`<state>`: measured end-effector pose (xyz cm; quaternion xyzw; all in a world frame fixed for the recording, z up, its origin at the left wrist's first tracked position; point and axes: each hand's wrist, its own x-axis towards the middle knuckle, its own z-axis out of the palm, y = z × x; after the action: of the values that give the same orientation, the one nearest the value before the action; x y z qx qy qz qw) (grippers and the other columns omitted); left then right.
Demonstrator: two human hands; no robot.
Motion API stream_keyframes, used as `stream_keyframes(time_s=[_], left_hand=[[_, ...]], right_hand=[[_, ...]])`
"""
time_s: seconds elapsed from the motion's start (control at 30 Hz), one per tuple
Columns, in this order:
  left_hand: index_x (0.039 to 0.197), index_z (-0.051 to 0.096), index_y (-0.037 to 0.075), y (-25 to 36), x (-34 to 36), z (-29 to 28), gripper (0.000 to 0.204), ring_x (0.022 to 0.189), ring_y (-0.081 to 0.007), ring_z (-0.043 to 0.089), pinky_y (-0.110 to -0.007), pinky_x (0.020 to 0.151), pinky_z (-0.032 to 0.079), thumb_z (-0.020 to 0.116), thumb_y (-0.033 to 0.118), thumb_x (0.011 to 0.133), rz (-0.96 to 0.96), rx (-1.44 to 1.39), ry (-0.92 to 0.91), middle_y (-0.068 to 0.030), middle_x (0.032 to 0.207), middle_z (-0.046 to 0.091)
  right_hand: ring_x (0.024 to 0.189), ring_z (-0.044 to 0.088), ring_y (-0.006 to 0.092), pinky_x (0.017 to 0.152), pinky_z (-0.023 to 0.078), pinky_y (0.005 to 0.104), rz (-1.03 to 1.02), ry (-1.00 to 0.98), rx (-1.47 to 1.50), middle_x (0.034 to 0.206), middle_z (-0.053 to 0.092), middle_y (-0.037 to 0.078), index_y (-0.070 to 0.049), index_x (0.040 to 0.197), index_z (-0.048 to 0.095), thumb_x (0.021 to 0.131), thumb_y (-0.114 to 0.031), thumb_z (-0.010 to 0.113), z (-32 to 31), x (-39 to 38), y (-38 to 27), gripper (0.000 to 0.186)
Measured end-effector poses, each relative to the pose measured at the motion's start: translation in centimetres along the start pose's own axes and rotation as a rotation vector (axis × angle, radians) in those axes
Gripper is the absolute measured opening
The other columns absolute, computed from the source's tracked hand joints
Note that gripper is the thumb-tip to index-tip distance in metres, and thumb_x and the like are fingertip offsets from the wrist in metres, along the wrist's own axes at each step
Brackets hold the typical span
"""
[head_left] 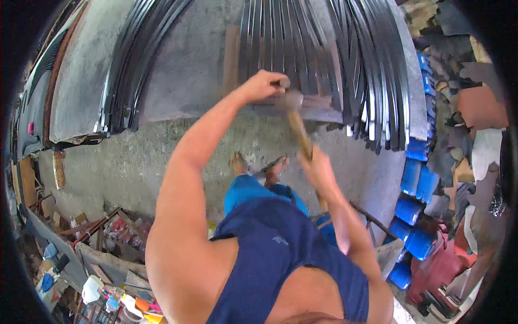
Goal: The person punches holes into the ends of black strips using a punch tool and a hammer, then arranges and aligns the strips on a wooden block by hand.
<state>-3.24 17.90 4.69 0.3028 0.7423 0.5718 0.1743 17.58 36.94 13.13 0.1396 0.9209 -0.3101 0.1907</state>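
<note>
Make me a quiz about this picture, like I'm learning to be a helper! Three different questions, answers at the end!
1. Which hand grips the hammer?

2. What colour is the sleeveless top?
a) white
b) dark blue
c) red

3. True or false: in the picture, the hammer's head shows near the left hand.

Key:
1. The right hand.
2. b.
3. True.

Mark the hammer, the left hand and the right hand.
Hammer (298, 127): head view, on the upper handle.
Left hand (260, 86): head view, on the back of the hand.
Right hand (320, 169): head view, on the back of the hand.
</note>
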Motion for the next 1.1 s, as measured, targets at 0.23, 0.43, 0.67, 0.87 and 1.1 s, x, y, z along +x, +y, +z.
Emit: stream_keyframes(time_s=[0.23, 0.43, 0.67, 0.87, 1.1], left_hand=[[0.106, 0.062, 0.001, -1.3, 3.2, 1.2, 0.024, 0.094, -0.0115, 0.058, -0.028, 0.087, 0.044, 0.064, 0.009, 0.083, -0.127, -0.357, -0.057, -0.0026, 0.1, 0.065], [0.11, 0.061, 0.001, -2.3, 4.7, 0.9, 0.027, 0.093, -0.0106, 0.057, -0.027, 0.087, 0.044, 0.063, 0.008, 0.084, -0.161, -0.134, -0.065, -0.0029, 0.1, 0.065], [0.109, 0.062, 0.001, -2.4, 5.2, 1.7, 0.028, 0.093, -0.0101, 0.058, -0.027, 0.086, 0.044, 0.065, 0.009, 0.082, -0.143, -0.194, -0.057, -0.0032, 0.098, 0.066], [0.11, 0.062, 0.004, 0.2, 2.7, 1.4, 0.031, 0.088, -0.0116, 0.06, -0.028, 0.081, 0.047, 0.065, 0.005, 0.08, -0.04, 0.056, 0.011, -0.0078, 0.095, 0.068], [0.105, 0.061, 0.002, 1.9, 1.1, 2.5, 0.03, 0.085, -0.0117, 0.059, -0.03, 0.079, 0.048, 0.064, -0.001, 0.075, -0.074, -0.034, -0.07, -0.0093, 0.091, 0.066]], right_hand=[[0.065, 0.061, 0.025, 0.059, 0.046, 0.0376, 0.271, -0.296, 0.11, 0.07, 0.06, 0.017, 0.003, 0.094, 0.056, 0.082, -0.029, 0.062, -4.0, -5.5, 3.1, 0.034], [0.057, 0.051, 0.0104, 0.052, 0.042, 0.027, 0.16, 0.125, 0.305, 0.066, 0.055, 0.003, 0.002, 0.099, 0.057, 0.083, -0.017, 0.063, -11.8, -4.9, 0.5, 0.025], [0.058, 0.052, 0.0107, 0.055, 0.044, 0.0247, -0.473, 0.611, 0.731, 0.073, 0.056, 0.004, 0.0, 0.104, 0.054, 0.088, -0.015, 0.057, -19.1, -4.2, -5.7, 0.023], [0.059, 0.055, 0.0133, 0.057, 0.046, 0.0276, -0.453, 0.492, 0.66, 0.072, 0.057, 0.006, -0.003, 0.098, 0.052, 0.088, -0.019, 0.059, -9.5, 1.6, -4.8, 0.021], [0.064, 0.061, 0.0255, 0.059, 0.046, 0.0382, 0.234, -0.35, 0.133, 0.071, 0.061, 0.017, 0.003, 0.095, 0.056, 0.083, -0.028, 0.061, -3.6, -4.4, 3.1, 0.034]])
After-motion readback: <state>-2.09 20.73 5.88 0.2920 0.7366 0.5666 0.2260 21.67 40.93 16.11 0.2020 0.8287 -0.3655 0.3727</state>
